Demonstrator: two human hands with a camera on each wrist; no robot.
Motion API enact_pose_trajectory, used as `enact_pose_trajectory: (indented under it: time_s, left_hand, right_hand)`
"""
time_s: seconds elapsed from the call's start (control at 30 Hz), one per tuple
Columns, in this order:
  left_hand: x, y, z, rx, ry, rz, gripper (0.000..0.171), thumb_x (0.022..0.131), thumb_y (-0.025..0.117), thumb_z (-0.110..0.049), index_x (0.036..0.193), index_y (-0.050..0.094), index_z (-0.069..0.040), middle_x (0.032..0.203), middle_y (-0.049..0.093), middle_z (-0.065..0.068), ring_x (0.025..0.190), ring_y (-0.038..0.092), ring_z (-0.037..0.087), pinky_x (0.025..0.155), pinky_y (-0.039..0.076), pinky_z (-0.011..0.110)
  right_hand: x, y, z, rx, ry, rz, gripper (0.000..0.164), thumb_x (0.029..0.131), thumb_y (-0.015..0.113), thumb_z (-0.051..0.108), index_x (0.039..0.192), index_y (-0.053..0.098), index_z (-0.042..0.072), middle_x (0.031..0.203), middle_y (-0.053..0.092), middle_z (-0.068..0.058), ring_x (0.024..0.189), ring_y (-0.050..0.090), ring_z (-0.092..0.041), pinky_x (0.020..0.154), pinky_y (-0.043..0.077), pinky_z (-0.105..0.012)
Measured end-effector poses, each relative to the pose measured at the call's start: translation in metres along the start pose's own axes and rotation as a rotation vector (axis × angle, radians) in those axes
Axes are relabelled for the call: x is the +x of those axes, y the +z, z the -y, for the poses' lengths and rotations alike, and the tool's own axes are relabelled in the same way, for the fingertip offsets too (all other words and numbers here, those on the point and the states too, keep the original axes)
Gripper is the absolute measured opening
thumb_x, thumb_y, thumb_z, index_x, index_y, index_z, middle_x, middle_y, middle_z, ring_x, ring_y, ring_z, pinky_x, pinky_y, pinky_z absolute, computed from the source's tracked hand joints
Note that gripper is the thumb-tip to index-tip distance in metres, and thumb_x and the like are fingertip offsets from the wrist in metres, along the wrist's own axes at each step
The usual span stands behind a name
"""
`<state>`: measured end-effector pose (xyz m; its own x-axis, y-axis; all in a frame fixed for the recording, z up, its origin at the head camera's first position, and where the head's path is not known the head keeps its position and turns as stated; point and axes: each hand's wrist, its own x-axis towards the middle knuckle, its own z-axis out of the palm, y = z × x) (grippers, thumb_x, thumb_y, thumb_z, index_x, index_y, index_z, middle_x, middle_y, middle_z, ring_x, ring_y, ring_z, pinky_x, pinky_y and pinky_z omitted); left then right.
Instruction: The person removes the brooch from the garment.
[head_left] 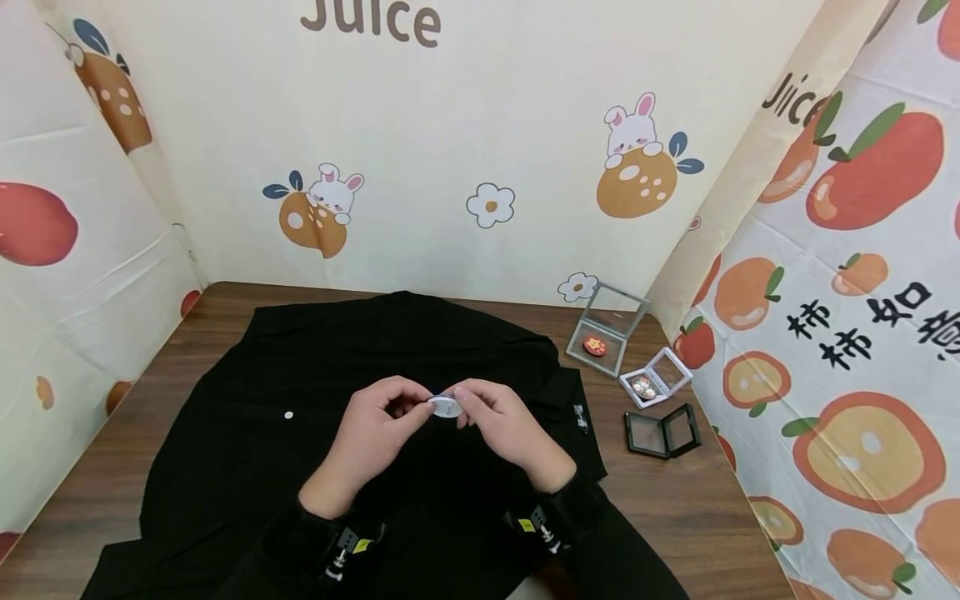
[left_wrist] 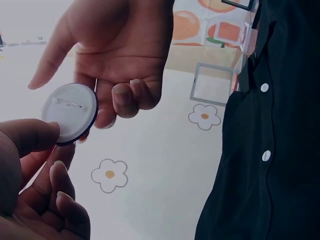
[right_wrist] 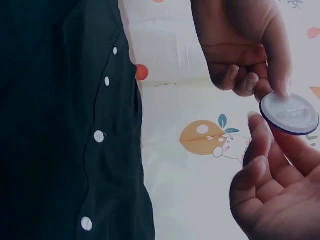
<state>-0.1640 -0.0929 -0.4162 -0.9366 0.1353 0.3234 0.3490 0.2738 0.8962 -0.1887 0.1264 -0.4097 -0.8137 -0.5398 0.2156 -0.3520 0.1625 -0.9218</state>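
Note:
A round white pin badge (head_left: 446, 407) is held between both hands above the black shirt (head_left: 247, 467). Its back, with a pin bar across it, faces the left wrist view; a dark blue rim shows. My left hand (head_left: 382, 425) pinches the badge's edge, thumb on the white back and fingers behind. My right hand (head_left: 506, 421) holds the opposite edge with bent fingers. In the left wrist view, the right thumb (left_wrist: 50, 62) stands off the badge's face. White buttons (left_wrist: 266, 155) run down the shirt's front.
At the right of the wooden table (head_left: 667, 508) stand a grey open case (head_left: 619, 367) with a red oval piece (head_left: 595, 346), a white open case (head_left: 666, 394) with a round shiny piece, and a black open case (head_left: 647, 454). Printed cloth (head_left: 420, 117) hangs around the table.

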Motion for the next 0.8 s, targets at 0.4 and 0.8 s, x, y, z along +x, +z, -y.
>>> enact_pose_trajectory:
  time_s: [0.4, 0.8]
  left_hand:
    - [-0.002, 0.003, 0.002, 0.082, 0.230, 0.002, 0.023, 0.090, 0.080, -0.004, 0.093, 0.077, -0.027, 0.095, 0.068, -0.016, 0.082, 0.060, 0.009, 0.069, 0.053, 0.033]
    - [-0.005, 0.004, 0.002, 0.054, 0.322, 0.050, 0.021, 0.090, 0.081, -0.006, 0.094, 0.076, -0.026, 0.097, 0.068, -0.014, 0.087, 0.060, 0.009, 0.075, 0.052, 0.028]
  right_hand:
    - [0.012, -0.020, 0.002, 0.032, 0.050, 0.272, 0.034, 0.110, 0.051, 0.026, 0.115, 0.072, 0.000, 0.097, 0.072, -0.015, 0.078, 0.063, -0.027, 0.074, 0.056, -0.037]
    - [0.013, -0.027, 0.001, 0.125, 0.102, 0.414, 0.038, 0.106, 0.056, 0.032, 0.116, 0.071, -0.002, 0.093, 0.068, -0.022, 0.078, 0.058, -0.030, 0.074, 0.050, -0.032]
